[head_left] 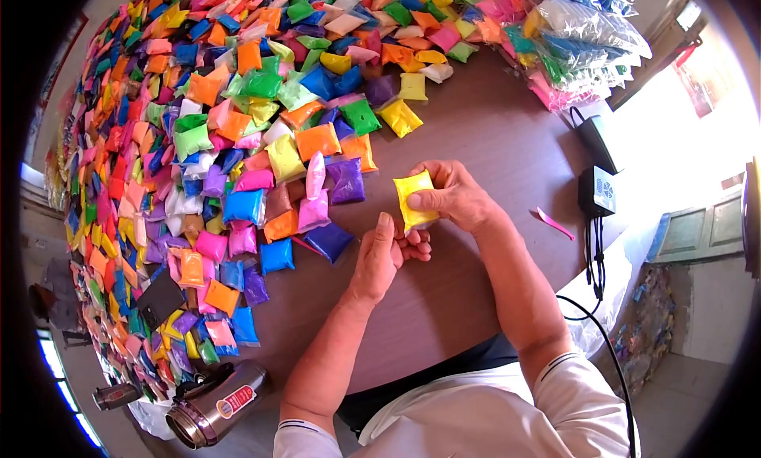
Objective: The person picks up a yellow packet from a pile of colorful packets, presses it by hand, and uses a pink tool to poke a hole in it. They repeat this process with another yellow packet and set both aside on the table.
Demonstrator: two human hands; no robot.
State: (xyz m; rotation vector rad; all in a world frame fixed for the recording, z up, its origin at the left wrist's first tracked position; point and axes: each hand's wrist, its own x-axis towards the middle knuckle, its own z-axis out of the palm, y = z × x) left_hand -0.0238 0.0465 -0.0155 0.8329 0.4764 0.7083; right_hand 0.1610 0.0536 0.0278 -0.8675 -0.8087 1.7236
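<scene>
Between the thumb and fingers of my right hand (456, 196) is a small, plump yellow packet (414, 200) in a clear wrapper, raised over the brown table (428, 315). Just below it, on its left, my left hand (384, 256) has its thumb up and apart from its loosely curled fingers. I see nothing held in it. Nearest to that hand on the table are a dark blue packet (327, 241), a pink packet (314, 210) and a purple packet (346, 180).
A huge heap of colourful packets (238, 85) covers the table's left and far side. Clear bags (590, 42) are stacked at the far right. A pink plastic tool (555, 224), a black box (597, 191) with cables and a metal flask (218, 405) lie around the edges.
</scene>
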